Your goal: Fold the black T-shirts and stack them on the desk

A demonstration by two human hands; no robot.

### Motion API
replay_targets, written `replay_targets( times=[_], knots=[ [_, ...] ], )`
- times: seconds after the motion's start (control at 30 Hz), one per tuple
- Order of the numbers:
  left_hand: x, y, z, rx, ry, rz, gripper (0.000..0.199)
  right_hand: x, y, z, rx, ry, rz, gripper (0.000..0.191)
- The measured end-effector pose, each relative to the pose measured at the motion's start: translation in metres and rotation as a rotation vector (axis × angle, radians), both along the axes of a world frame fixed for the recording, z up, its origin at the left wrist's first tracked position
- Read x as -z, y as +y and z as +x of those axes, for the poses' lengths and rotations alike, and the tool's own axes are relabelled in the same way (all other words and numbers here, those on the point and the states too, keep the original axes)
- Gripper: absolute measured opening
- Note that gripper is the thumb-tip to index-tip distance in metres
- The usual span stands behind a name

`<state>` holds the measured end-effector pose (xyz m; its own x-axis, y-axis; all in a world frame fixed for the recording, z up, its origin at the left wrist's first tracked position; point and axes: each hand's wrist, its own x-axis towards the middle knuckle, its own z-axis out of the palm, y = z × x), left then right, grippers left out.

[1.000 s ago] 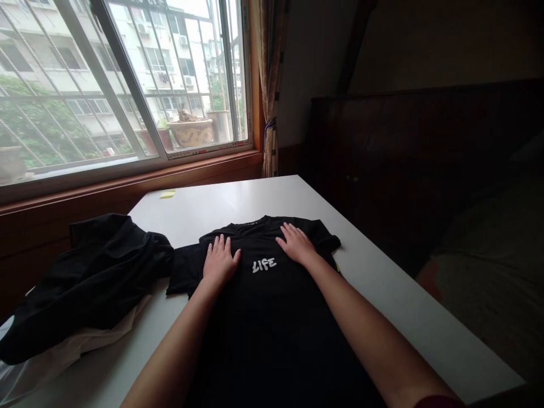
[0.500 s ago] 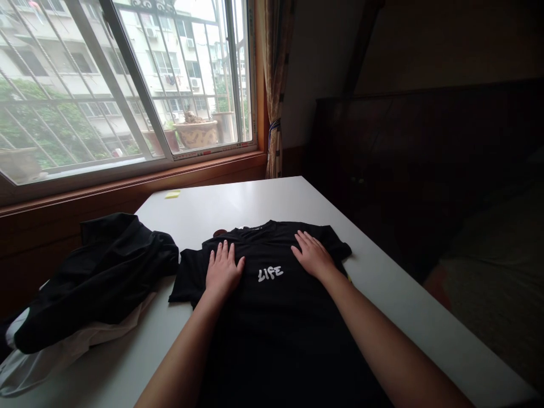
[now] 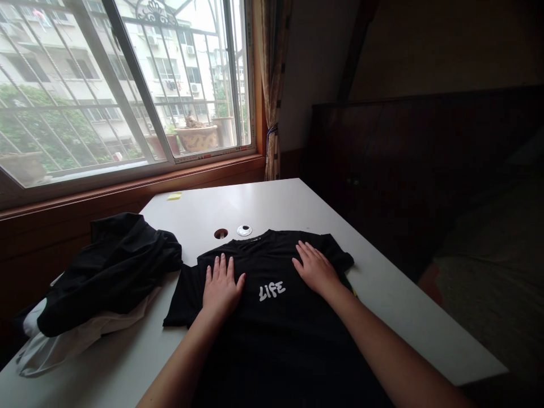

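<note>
A black T-shirt (image 3: 263,334) with white "LIFE" lettering lies spread on the white table, its collar pointing away from me. My left hand (image 3: 221,284) rests flat on the left of its chest, fingers spread and holding nothing. On the right of the chest, below the shoulder, lies my right hand (image 3: 315,267), also flat with fingers apart. Both short sleeves stick out to the sides. The shirt's lower part fades into darkness at the bottom of the view.
To the left, a heap of dark clothes (image 3: 114,277) lies over a whitish garment (image 3: 91,339). Beyond the collar, the table (image 3: 204,207) has a round hole (image 3: 221,233) and a silver-rimmed grommet (image 3: 244,230). A yellow sticky note (image 3: 174,196) is near the window. At right, another person's arm shows dimly.
The shirt has slid slightly toward me under my flat hands, uncovering the hole and grommet beyond the collar. The view has also shifted a little.
</note>
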<state>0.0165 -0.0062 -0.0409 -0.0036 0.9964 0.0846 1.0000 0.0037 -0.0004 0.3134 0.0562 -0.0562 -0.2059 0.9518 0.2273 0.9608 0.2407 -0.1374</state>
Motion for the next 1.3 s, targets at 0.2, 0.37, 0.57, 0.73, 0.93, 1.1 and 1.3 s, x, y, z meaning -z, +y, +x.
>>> replay_targets(
  times=[0.2,0.37,0.57,0.73,0.93,1.1,1.3],
  knots=[
    [-0.015,0.025,0.001,-0.011,-0.035,-0.079,0.080,-0.012,0.013,-0.006,0.152,-0.095,-0.022,0.062],
    [-0.016,0.044,0.017,-0.003,-0.054,-0.047,0.079,-0.018,0.031,-0.036,-0.087,-0.049,-0.043,0.062],
    [-0.004,0.060,0.014,-0.009,-0.082,0.002,0.076,-0.009,0.067,-0.045,-0.113,0.023,-0.188,0.074],
    [-0.004,0.077,0.004,-0.002,-0.093,-0.010,0.078,-0.006,0.089,-0.025,-0.077,0.014,-0.186,0.076],
    [-0.004,0.091,0.009,0.023,-0.102,-0.011,0.079,-0.001,0.099,-0.010,-0.037,0.001,-0.152,0.078],
    [-0.002,0.100,0.018,0.049,-0.105,-0.012,0.079,0.004,0.108,0.011,-0.001,-0.018,-0.137,0.076],
    [0.003,0.110,0.015,0.094,-0.119,-0.009,0.080,0.011,0.113,0.040,0.051,-0.018,-0.123,0.075]
  ],
)
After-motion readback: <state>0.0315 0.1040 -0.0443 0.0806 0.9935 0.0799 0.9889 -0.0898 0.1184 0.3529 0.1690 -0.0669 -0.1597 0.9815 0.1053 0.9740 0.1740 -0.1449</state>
